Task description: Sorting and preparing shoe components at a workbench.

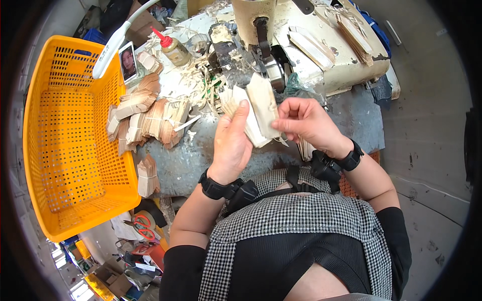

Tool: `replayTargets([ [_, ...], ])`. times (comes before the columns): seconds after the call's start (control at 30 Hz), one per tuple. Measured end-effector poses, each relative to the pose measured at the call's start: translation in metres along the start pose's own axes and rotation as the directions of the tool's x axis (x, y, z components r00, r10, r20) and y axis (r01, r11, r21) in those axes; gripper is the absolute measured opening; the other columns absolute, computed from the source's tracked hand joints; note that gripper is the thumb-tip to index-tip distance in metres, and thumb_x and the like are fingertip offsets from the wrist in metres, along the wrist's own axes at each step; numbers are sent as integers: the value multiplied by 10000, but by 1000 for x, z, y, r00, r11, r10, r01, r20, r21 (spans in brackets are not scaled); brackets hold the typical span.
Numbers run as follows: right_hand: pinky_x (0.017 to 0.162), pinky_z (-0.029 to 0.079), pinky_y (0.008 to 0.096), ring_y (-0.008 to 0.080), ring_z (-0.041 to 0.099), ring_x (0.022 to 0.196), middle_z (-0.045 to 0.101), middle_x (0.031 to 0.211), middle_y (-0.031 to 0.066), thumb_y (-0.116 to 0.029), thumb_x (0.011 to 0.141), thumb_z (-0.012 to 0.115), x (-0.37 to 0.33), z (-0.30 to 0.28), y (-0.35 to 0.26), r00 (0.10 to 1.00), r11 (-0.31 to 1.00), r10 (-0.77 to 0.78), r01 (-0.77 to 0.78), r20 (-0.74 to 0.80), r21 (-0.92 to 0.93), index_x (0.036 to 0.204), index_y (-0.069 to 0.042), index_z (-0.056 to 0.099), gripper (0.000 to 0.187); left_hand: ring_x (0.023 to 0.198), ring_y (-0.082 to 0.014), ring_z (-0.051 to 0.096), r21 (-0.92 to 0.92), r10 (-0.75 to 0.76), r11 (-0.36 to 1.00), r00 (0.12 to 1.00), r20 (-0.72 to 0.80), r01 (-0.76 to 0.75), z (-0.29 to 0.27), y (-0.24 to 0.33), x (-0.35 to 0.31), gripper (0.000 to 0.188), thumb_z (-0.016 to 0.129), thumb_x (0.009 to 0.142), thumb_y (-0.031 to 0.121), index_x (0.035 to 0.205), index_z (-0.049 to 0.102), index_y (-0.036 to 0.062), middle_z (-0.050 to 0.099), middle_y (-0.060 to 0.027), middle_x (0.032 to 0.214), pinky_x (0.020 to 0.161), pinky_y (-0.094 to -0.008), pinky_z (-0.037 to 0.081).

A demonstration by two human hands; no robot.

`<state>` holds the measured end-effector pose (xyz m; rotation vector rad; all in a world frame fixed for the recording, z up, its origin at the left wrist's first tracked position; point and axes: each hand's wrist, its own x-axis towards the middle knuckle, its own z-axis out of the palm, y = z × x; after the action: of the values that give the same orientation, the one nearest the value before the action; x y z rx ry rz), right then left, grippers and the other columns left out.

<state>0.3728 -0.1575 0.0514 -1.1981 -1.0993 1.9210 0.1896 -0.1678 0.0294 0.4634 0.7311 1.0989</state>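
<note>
My left hand (232, 146) is closed around a thin stack of pale, flat, leather-like strips (240, 111), its thumb lying across the top. Beside that stack, tilted to the right, is one cream strip (262, 100) with a jagged upper end. Thumb and fingertips of my right hand (307, 120) pinch this strip by its lower right edge. Both hands are above the front of the grey workbench (183, 170), just before the cream machine (254, 25) and its round metal part (274, 72). Part of another stack of strips (305, 149) shows below my right hand.
Tied bundles of tan strips (168, 120) are heaped on the left, near a yellow plastic crate (133, 198). Behind them are a phone (129, 64), a red-tipped glue bottle (176, 53) and a white lamp (107, 54). Scraps surround the machine. More strips (312, 49) lie right. Scissors (144, 228) hang lower left.
</note>
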Motion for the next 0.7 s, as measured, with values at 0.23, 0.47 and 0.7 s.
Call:
replayTargets([
  [0.23,481,471,193,51,587,569,612,689,1,-86,859,667,5,-3,0,978,981,-188,182,-88,-71,855,-32,557,123,677,-98,469,69,30,997,998,-61,-26,-18,13,2,333,505,973,298,1104,541,-7,548,-39,810,605,-252,399],
  [0.47,625,536,309,254,625,752,609,927,130,-31,682,613,32,-9,12,338,-242,-817,535,468,-809,943,8,585,265,683,-91,561,378,109,924,989,-103,-63,-14,40,-1,252,630,902,195,1067,604,6,619,-46,834,585,-232,452],
  [0.7,651,523,295,228,612,770,613,902,104,-52,673,620,46,-1,21,329,-259,-824,504,460,-824,940,2,602,272,692,-50,572,668,306,722,949,-75,-180,-28,42,5,136,668,854,96,970,661,25,638,10,835,557,-196,450],
])
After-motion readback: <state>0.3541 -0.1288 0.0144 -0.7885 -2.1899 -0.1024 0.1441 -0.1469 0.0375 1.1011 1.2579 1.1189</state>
